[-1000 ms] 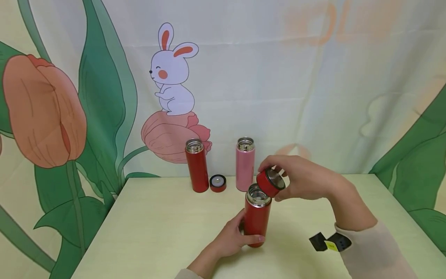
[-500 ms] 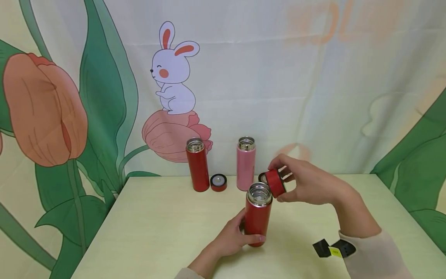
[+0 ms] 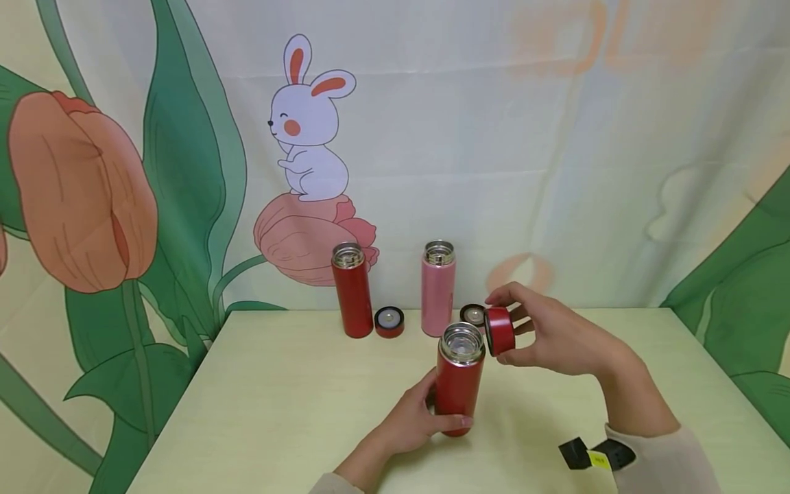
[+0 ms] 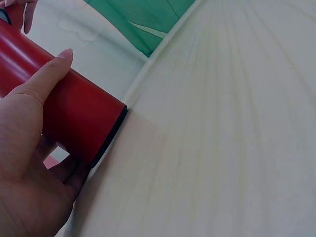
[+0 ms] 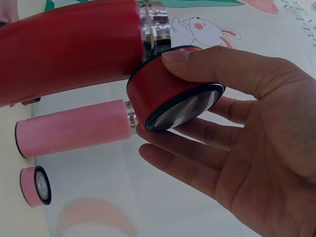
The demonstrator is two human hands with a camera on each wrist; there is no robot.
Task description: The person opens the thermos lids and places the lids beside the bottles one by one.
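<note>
An uncapped red thermos bottle (image 3: 459,391) stands on the table near the middle of the head view, its steel mouth facing up. My left hand (image 3: 415,420) grips its lower body from the left, thumb across the front. My right hand (image 3: 543,335) pinches a red lid (image 3: 501,331) between thumb and fingers, tilted on its side just right of the bottle's mouth. In the right wrist view the lid's steel top (image 5: 185,109) faces the palm, and its rim overlaps the bottle's neck (image 5: 156,27).
Behind stand another open red bottle (image 3: 353,298) and an open pink bottle (image 3: 437,295). A red lid (image 3: 389,328) lies upside down between them; a pink lid (image 5: 30,186) lies right of the pink bottle. A printed curtain (image 3: 469,151) hangs behind the table (image 3: 265,412).
My right hand has moved the red lid right, off the bottle's mouth, and turned it on its side. The pink bottle's lid has come into view. My left hand keeps its grip.
</note>
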